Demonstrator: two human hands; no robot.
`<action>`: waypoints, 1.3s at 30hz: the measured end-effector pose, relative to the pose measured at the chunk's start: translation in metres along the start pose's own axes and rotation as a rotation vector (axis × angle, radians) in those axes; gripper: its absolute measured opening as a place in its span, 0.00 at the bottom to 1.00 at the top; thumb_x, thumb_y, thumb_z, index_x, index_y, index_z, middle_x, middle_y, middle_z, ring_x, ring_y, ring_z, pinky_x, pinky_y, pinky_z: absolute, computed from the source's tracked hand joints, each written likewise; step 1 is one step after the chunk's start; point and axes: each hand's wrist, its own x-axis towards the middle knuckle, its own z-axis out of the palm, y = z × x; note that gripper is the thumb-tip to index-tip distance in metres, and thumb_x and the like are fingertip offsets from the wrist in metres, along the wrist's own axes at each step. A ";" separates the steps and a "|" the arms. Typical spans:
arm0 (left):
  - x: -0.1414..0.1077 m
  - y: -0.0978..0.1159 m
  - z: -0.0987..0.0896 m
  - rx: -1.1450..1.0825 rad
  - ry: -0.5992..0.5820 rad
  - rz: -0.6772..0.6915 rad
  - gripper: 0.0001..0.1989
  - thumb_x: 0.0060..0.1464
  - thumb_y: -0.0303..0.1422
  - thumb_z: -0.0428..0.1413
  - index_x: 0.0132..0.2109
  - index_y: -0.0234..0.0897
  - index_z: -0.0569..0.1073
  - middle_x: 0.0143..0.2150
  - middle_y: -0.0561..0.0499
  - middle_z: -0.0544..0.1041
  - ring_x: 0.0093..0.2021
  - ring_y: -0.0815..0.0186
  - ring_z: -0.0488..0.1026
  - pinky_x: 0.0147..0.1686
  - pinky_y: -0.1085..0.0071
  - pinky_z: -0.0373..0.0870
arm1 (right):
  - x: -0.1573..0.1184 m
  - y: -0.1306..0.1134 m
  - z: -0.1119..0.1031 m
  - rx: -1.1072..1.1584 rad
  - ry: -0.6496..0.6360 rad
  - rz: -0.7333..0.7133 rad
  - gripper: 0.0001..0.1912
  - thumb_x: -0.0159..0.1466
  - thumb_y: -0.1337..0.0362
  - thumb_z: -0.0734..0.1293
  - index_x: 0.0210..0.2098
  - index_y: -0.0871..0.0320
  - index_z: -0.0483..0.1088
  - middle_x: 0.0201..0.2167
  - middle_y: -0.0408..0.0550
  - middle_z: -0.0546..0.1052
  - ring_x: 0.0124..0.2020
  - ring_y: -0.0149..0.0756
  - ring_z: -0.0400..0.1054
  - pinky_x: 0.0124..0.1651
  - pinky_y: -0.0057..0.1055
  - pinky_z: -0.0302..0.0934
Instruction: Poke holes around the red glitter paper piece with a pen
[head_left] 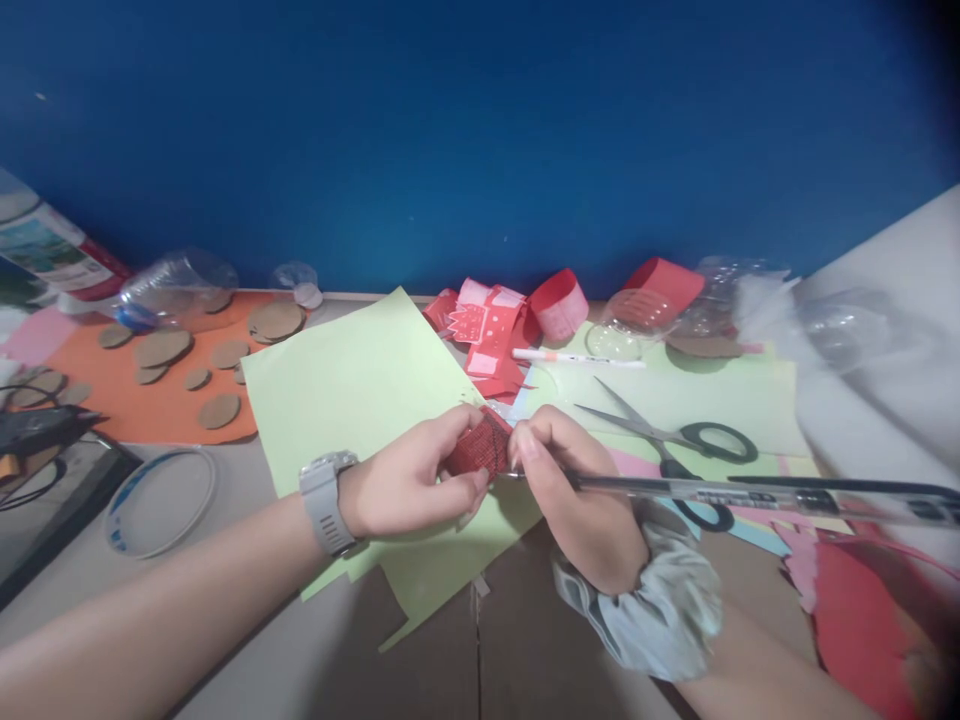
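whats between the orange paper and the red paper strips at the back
Mainly a light green sheet lies between the orange paper and the red paper strips, as the head view shows.

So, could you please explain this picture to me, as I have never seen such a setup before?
There is no machine here: a person works with two bare hands, and the one picture comes from a camera on their head, looking forward and down. The left hand holds a small dark-red patterned piece; the right hand holds a clear-barrelled pen, its tip at that piece. On the grey surface lie pale green paper, brown cardboard discs on an orange sheet, and open black-handled scissors.
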 end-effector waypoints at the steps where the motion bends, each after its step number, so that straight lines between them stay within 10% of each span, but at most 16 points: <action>1: 0.000 0.000 0.000 0.007 0.000 0.005 0.05 0.57 0.25 0.50 0.40 0.35 0.60 0.27 0.54 0.68 0.26 0.69 0.65 0.27 0.72 0.63 | 0.000 0.000 0.000 -0.009 -0.004 -0.002 0.15 0.68 0.60 0.56 0.25 0.56 0.57 0.23 0.40 0.60 0.26 0.30 0.55 0.28 0.28 0.50; 39: 0.002 0.003 0.000 -0.053 0.007 -0.002 0.05 0.58 0.24 0.49 0.39 0.35 0.59 0.25 0.54 0.68 0.24 0.71 0.65 0.26 0.73 0.63 | 0.003 -0.002 0.001 0.009 0.005 0.024 0.16 0.69 0.60 0.55 0.24 0.56 0.56 0.20 0.38 0.56 0.23 0.28 0.51 0.26 0.27 0.48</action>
